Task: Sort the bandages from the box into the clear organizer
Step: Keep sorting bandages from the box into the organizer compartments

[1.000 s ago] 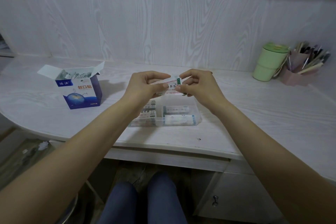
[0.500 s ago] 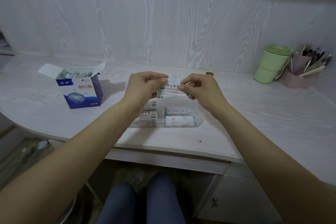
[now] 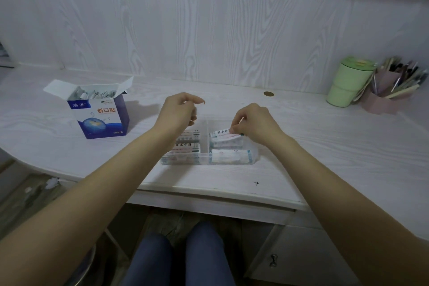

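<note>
A person's right hand (image 3: pixel 254 123) pinches 1 bandage (image 3: pixel 222 133) over the clear organizer (image 3: pixel 251 158); the left hand (image 3: pixel 177 111) hovers loosely curled, holding nothing.

Bare forearms, no sleeves; blue trousers (image 3: pixel 176 260) on both legs.

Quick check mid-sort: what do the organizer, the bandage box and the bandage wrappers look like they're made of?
Organizer: clear rigid plastic, apparently; bandages show through its walls.
Bandage box: thin printed cardboard, with creased open flaps.
Bandage pinched by the right hand: looks like a printed paper wrapper, matte; too small to be sure.
</note>
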Tool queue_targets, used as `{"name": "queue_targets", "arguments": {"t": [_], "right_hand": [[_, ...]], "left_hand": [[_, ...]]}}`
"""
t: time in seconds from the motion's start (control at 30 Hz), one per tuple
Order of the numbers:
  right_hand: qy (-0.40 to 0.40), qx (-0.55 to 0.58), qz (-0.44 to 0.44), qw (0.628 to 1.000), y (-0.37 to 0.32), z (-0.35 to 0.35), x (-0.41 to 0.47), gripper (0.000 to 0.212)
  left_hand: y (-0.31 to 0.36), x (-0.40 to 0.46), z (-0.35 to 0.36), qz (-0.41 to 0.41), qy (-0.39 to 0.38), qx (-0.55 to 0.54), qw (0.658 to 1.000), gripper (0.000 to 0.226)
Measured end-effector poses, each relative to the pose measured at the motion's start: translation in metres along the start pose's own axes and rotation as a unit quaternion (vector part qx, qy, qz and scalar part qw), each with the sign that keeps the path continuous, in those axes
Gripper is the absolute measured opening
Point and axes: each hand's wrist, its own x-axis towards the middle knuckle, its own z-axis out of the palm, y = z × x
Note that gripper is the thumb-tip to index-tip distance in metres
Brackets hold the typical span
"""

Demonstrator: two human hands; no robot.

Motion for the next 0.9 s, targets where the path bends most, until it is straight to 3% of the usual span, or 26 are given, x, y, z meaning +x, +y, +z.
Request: {"name": "queue_targets", "arguments": {"t": [0.17,0.37,0.57,0.77,0.9], "right_hand": [[-0.023,-0.118,0.009,0.993,-0.008,0.006,0.003,0.010],[-0.042,-0.184,0.024,0.982,-0.015,0.006,0.004,0.009],[-0.052,-0.260,0.022,0.964,-0.022,0.007,0.004,0.017],[-0.073,-0.239,0.029,0.968,-0.022,0.006,0.008,0.018],[-0.064,-0.208,0.023,0.976,-0.020,0.005,0.008,0.017]], "left_hand": [[-0.002,0.002,0.006,0.057,-0.072,0.190,0.977,0.023],[-0.006,0.017,0.019,0.083,-0.133,0.380,0.912,0.017],[-0.007,0.026,0.029,0.063,-0.143,0.430,0.889,0.028],[-0.002,0.026,0.032,0.022,-0.174,0.505,0.845,0.036],[-0.003,0.026,0.031,0.020,-0.167,0.482,0.860,0.036]]}}
